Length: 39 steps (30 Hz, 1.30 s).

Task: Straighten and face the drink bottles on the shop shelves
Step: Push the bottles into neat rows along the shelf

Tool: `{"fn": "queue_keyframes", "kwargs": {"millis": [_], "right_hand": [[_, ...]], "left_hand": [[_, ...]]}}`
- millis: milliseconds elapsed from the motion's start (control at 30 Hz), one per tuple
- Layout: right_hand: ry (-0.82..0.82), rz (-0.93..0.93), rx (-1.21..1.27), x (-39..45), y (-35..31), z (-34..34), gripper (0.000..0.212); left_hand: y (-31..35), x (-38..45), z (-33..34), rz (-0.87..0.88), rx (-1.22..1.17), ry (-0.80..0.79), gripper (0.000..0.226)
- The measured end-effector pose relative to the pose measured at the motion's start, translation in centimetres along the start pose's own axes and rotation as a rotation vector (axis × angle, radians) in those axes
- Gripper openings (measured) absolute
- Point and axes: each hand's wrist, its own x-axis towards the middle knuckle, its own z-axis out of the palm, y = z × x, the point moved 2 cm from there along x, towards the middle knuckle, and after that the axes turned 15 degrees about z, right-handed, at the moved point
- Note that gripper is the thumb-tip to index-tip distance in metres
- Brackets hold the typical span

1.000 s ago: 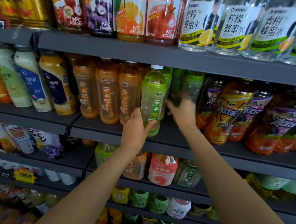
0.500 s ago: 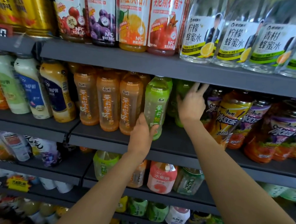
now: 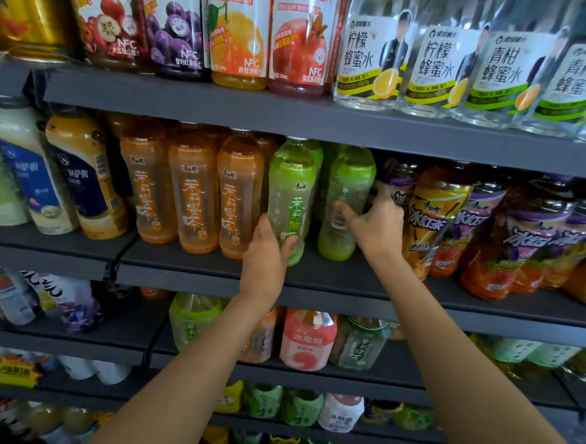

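1. At the middle shelf point(image 3: 315, 285), toward nine o'clock, three orange tea bottles point(image 3: 192, 195) stood upright in a row with their labels out; by the look of them, that stretch needed no more facing.
2. Just beside them, near the centre, the left hand point(image 3: 265, 254) had its grip wrapped round the lower body of the front green tea bottle point(image 3: 291, 191), thumb across the front. That bottle stood at the shelf's front, label forward, touching the last orange one, so it looked about done.
3. Toward two o'clock of that hand, the right hand point(image 3: 375, 223) had its grip curled on the second green bottle point(image 3: 346, 197), fingers at its right side and thumb on its front. This bottle showed a barcode panel and no brand face, and sat a little further back, so I judged it was only part-turned and had yet to be brought level.
4. At three o'clock, the iced tea bottles point(image 3: 436, 217) leaned and crowded together, one tilted close against the right hand; they seemed the next job and left little room for the wrist.
5. At twelve o'clock, the honey water bottles point(image 3: 431, 65) and juice bottles point(image 3: 237, 36) faced front; the shelf edge hung low over the caps.
6. At six o'clock, the lower shelves held mixed bottles, some blurred, apparently untouched.
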Motion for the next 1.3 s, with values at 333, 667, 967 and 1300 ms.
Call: {"fn": "queue_keyframes", "kwargs": {"millis": [333, 667, 967, 1300], "right_hand": [[-0.261, 0.027, 0.053, -0.7, 1.1, -0.8, 0.060], [-0.444, 0.073, 0.089, -3.6, 0.2, -1.3, 0.061], [-0.275, 0.052, 0.224, 1.2, 1.3, 1.6, 0.037], [-0.218, 0.322, -0.003, 5.6, -0.7, 7.1, 0.040]], "left_hand": [[2.7, -5.0, -0.1, 0.188, 0.096, 0.215, 0.052], [5.3, -1.7, 1.4, 0.160, 0.099, 0.041, 0.078], [4.7, -0.4, -1.0, 0.044, 0.071, -0.048, 0.073], [3.4, 0.6, -1.3, 0.055, 0.045, -0.107, 0.066]]}}
